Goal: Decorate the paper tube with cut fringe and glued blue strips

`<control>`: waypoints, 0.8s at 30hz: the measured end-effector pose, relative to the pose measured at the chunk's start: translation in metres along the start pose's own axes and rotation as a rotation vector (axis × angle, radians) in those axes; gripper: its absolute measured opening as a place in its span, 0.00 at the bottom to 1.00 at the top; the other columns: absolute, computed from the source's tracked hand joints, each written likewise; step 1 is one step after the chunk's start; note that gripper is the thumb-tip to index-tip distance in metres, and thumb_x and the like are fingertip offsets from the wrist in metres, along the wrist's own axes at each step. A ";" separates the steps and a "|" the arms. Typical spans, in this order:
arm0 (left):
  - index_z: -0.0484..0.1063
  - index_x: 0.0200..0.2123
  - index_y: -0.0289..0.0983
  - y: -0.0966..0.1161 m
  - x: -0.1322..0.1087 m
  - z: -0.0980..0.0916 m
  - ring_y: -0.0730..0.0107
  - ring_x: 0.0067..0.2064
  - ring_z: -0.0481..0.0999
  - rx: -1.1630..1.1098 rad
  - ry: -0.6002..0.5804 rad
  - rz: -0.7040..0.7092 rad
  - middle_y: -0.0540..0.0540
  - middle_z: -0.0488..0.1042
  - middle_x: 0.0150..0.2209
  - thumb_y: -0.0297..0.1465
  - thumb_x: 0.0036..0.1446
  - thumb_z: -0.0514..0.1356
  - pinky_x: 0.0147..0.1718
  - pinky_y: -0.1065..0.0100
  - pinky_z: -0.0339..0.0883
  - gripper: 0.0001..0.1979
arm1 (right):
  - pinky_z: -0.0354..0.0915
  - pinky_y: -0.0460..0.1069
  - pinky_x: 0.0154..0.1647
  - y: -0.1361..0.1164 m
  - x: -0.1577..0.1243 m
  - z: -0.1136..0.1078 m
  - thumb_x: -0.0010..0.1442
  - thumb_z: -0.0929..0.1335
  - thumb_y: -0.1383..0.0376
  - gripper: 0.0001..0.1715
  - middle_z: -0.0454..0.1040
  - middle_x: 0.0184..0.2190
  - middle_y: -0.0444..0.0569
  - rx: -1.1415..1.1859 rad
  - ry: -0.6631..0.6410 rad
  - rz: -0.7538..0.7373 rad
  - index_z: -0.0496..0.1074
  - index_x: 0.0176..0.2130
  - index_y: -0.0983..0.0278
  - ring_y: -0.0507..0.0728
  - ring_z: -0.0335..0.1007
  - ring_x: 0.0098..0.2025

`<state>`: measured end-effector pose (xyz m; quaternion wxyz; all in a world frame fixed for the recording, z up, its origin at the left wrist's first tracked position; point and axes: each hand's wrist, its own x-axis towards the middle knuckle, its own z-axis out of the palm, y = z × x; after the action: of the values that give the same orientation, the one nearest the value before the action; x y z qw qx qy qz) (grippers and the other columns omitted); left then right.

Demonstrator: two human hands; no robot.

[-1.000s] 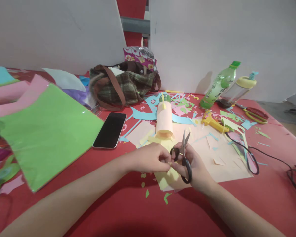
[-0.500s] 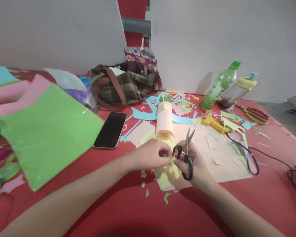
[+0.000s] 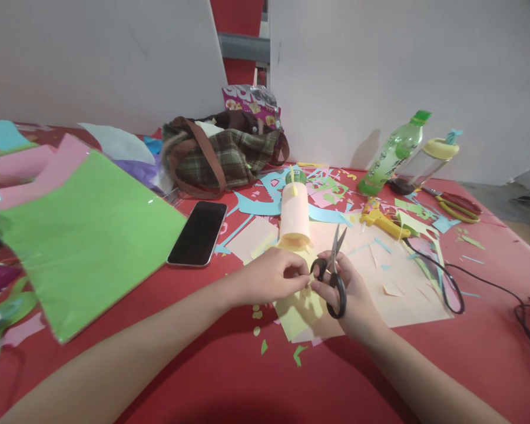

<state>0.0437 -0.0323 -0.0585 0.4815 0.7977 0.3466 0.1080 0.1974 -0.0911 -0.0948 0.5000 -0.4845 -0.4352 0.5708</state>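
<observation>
In my right hand (image 3: 355, 294) I hold a pair of black-handled scissors (image 3: 333, 263), their blades slightly apart and pointing up and away from me. My left hand (image 3: 280, 275) is pinched closed, its fingertips almost meeting the right thumb and fingers. Whatever lies in that pinch is too small to make out. Under both hands are yellow paper (image 3: 298, 321) and a larger cream sheet (image 3: 406, 300). A pale peach paper tube (image 3: 295, 213) lies just beyond my hands, with a yellow strip at its far end.
A black phone (image 3: 198, 233) and green sheets in plastic (image 3: 92, 235) lie left. At the back is a plaid bag (image 3: 234, 156). On the right are a yellow glue gun (image 3: 382, 222) with its cord, a green bottle (image 3: 395, 154), a clear cup (image 3: 426, 165) and larger scissors (image 3: 459, 207). Paper scraps are scattered about.
The scissors have shifted very slightly with my right hand, their tips a little higher and to the left. My left hand keeps its pinch in nearly the same place.
</observation>
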 end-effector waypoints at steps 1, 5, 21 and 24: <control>0.67 0.23 0.35 0.001 0.000 -0.001 0.78 0.23 0.60 -0.017 0.024 0.003 0.52 0.63 0.20 0.34 0.50 0.50 0.21 0.75 0.52 0.11 | 0.59 0.46 0.30 0.000 0.000 0.000 0.46 0.68 0.66 0.19 0.62 0.29 0.42 0.007 -0.006 0.012 0.58 0.38 0.58 0.50 0.61 0.29; 0.65 0.23 0.34 0.006 -0.001 -0.006 0.78 0.24 0.62 -0.168 0.142 0.011 0.53 0.64 0.22 0.32 0.50 0.50 0.24 0.75 0.56 0.09 | 0.60 0.48 0.34 -0.002 0.000 0.002 0.47 0.67 0.61 0.18 0.62 0.29 0.43 0.026 -0.081 0.036 0.59 0.39 0.59 0.51 0.61 0.31; 0.62 0.21 0.35 0.012 -0.002 -0.006 0.79 0.23 0.60 -0.178 0.359 0.007 0.53 0.61 0.20 0.30 0.50 0.49 0.23 0.76 0.57 0.08 | 0.54 0.54 0.48 -0.010 -0.006 0.001 0.50 0.63 0.52 0.28 0.62 0.40 0.49 -0.076 -0.327 -0.035 0.57 0.49 0.57 0.58 0.59 0.44; 0.60 0.20 0.35 0.012 -0.003 -0.002 0.79 0.24 0.62 -0.162 0.370 0.031 0.53 0.62 0.20 0.29 0.50 0.49 0.24 0.76 0.57 0.09 | 0.55 0.54 0.47 -0.007 -0.006 0.000 0.51 0.63 0.53 0.26 0.62 0.41 0.49 -0.052 -0.321 -0.041 0.57 0.49 0.57 0.57 0.59 0.43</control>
<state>0.0456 -0.0362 -0.0466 0.4706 0.7281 0.4070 0.2876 0.1987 -0.0965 -0.0870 0.4228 -0.3911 -0.5340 0.6190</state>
